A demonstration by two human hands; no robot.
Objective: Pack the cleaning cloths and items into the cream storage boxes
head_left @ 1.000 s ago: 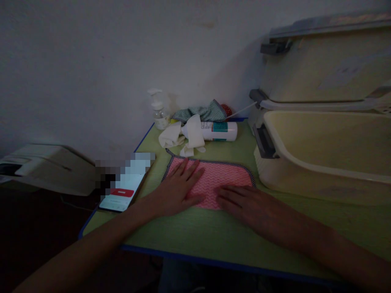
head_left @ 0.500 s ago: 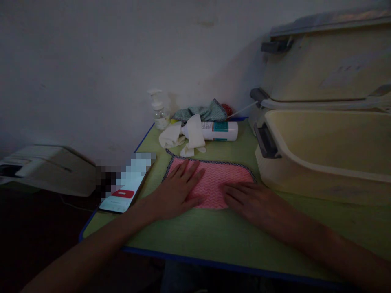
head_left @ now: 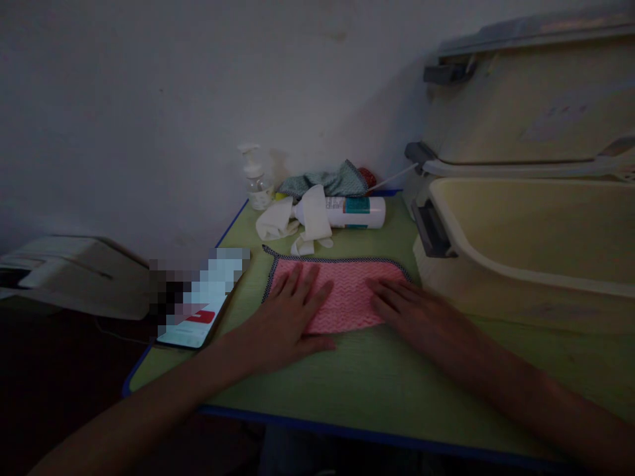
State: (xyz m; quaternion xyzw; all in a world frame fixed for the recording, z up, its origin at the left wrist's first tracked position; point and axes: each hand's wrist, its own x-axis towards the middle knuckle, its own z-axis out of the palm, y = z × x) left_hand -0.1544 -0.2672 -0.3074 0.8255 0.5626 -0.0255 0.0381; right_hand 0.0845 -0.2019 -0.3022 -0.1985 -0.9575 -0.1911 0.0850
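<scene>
- The pink cloth lies flat on the green bench, between and under the two hands, its far edge trimmed in a dark pattern and a small loop sticking out at its far left corner.
- The left hand rests palm down on the left part of the pink cloth; its grip is spread, fingers fanned toward the far edge, thumb out past the near edge over the bench.
- The right hand lies palm down on the right part, fingers stretched out and fairly close together, pointing left; its grip looks flat and pinches nothing that shows, though its thumb is hard to make out.
- Beyond the pink cloth, a white bottle lies on its side, with a limp white strip draped over it and a crumpled white piece by its left end.
- Behind the bottle sits a bunched green cloth, with something red at its right end.
- A clear pump bottle stands upright at the far left corner.
- The phone lies near the bench's left edge, screen lit and partly blurred out.
- On the right stands a cream bin, its lid raised behind it.
</scene>
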